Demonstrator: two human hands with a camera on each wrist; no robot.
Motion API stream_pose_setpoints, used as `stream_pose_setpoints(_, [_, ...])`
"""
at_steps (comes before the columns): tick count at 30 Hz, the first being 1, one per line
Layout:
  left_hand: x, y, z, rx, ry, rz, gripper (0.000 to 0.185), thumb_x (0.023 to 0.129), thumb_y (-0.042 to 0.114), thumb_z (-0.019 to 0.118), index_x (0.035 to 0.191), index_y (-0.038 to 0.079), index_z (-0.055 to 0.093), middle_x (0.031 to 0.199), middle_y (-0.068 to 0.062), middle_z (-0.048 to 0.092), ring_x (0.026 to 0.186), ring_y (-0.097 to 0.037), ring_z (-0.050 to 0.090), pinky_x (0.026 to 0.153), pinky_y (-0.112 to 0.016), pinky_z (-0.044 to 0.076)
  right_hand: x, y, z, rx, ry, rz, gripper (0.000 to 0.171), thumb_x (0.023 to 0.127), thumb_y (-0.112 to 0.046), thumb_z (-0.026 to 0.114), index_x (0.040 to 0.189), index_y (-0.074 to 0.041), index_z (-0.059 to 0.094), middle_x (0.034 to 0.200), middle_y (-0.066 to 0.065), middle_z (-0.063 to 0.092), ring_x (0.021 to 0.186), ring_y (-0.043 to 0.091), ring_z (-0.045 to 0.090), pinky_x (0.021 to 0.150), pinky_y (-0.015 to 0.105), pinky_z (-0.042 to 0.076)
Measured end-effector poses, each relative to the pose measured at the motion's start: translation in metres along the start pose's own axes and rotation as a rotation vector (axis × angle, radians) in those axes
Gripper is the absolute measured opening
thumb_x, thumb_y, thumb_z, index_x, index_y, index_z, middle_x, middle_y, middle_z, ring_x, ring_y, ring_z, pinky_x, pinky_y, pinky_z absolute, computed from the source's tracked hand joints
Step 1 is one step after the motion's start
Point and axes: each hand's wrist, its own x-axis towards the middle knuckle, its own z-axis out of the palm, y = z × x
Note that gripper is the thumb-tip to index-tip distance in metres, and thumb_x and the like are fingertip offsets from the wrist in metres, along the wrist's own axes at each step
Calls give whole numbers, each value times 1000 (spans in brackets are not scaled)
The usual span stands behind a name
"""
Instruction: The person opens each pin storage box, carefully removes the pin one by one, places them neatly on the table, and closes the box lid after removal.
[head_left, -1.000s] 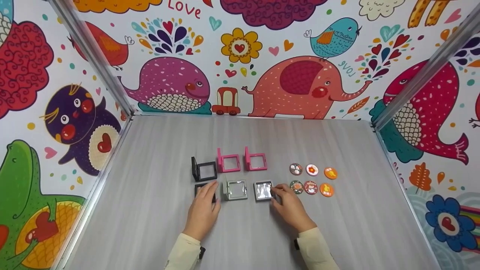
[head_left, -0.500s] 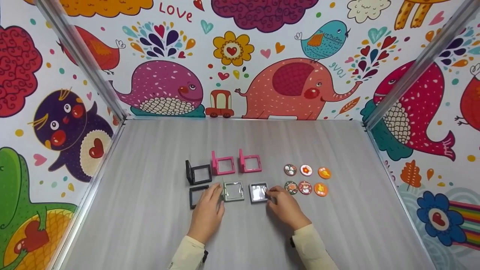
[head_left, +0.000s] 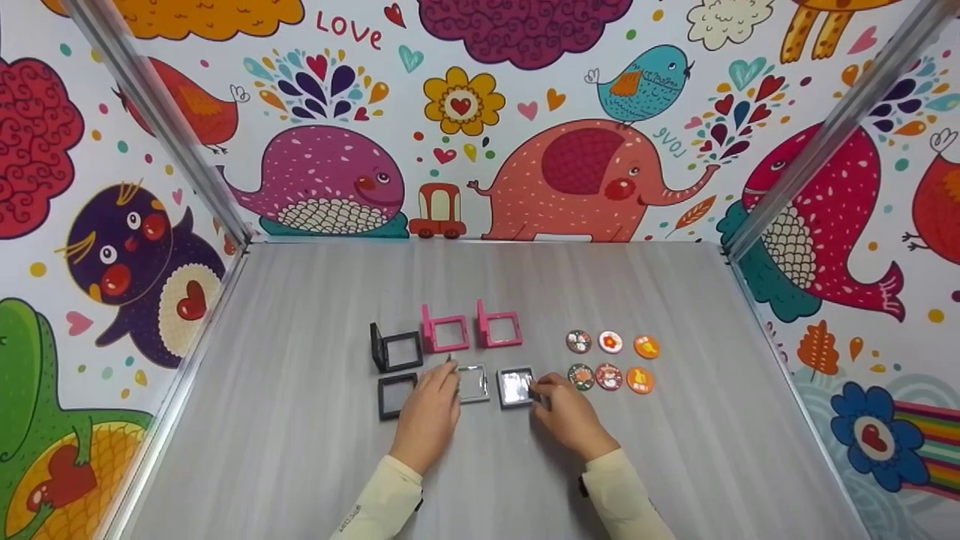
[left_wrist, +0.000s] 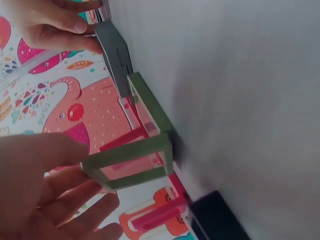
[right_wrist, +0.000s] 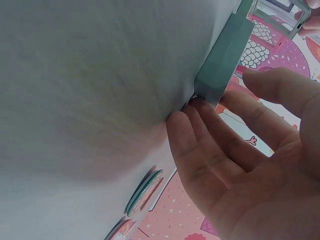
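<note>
In the head view my left hand [head_left: 427, 412] is at the green frame [head_left: 484, 384], covering its left part. In the left wrist view the frame's lid [left_wrist: 125, 150] stands raised on its hinge, and the fingers touch its free edge, the thumb side above and the other fingers loosely spread. My right hand [head_left: 574, 416] touches the right edge of the flat-lying grey display frame [head_left: 517, 386], its fingertips against the side in the right wrist view. Left of the left hand lies a black frame [head_left: 396, 395], closed, partly hidden by the hand.
Behind stand a black frame [head_left: 381, 349] and two pink frames, one pink frame [head_left: 428, 330] and another pink frame [head_left: 484, 325], all with lids raised. Several round badges [head_left: 609, 376] lie in two rows at right. Printed walls [head_left: 450, 45] enclose the table [head_left: 300, 300].
My left hand has shifted right from the front black frame to the green frame, uncovering more of the black one. The right hand stays at the grey frame. The head view has shifted slightly.
</note>
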Motion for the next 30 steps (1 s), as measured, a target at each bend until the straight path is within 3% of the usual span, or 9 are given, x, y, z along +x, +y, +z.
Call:
stream_pose_setpoints(5, [5, 5, 11, -17, -37, 48, 37, 94, 3, 82, 129, -5, 73, 145, -19, 65, 133, -39, 62, 114, -52, 49, 1, 2, -1, 8, -7, 0, 31, 94, 1, 81, 123, 8, 77, 119, 16, 70, 112, 35, 69, 98, 53, 58])
stream_pose_setpoints(9, [3, 8, 21, -15, -71, 50, 42, 94, 7, 81, 134, -4, 71, 148, -18, 64, 136, -39, 60, 112, -51, 51, 1, 2, 0, 15, -14, -10, 31, 94, 1, 80, 125, 8, 76, 119, 14, 70, 110, 32, 69, 96, 52, 59])
stream_pose_setpoints(14, [-5, 9, 30, 63, -168, 52, 48, 94, 13, 82, 138, -3, 70, 152, -15, 62, 137, -38, 59, 111, -50, 52, 0, 3, -1, 19, -26, -9, 33, 94, 1, 80, 126, 9, 76, 120, 14, 69, 108, 31, 68, 93, 51, 59])
stream_pose_setpoints(18, [-8, 9, 32, 105, -233, 50, 53, 94, 17, 82, 141, -2, 69, 154, -14, 60, 140, -38, 57, 116, -50, 47, 0, 2, -1, 7, -13, -20, 33, 94, 1, 80, 126, 8, 76, 119, 14, 69, 106, 30, 68, 92, 51, 59])
stream_pose_setpoints(24, [-6, 12, 31, 93, -261, 38, 57, 92, 17, 82, 143, -5, 66, 155, -16, 59, 141, -40, 55, 119, -53, 43, 1, 1, -1, -20, 12, -53, 34, 92, 1, 81, 125, 9, 76, 117, 15, 69, 104, 32, 68, 90, 52, 59])
stream_pose_setpoints(30, [-11, 12, 35, 69, -296, -1, 62, 93, 19, 83, 147, -4, 63, 158, -15, 56, 144, -41, 52, 120, -56, 41, 1, -4, -5, -24, -30, -2, 34, 95, -4, 80, 127, 8, 75, 122, 16, 69, 111, 35, 69, 96, 54, 58])
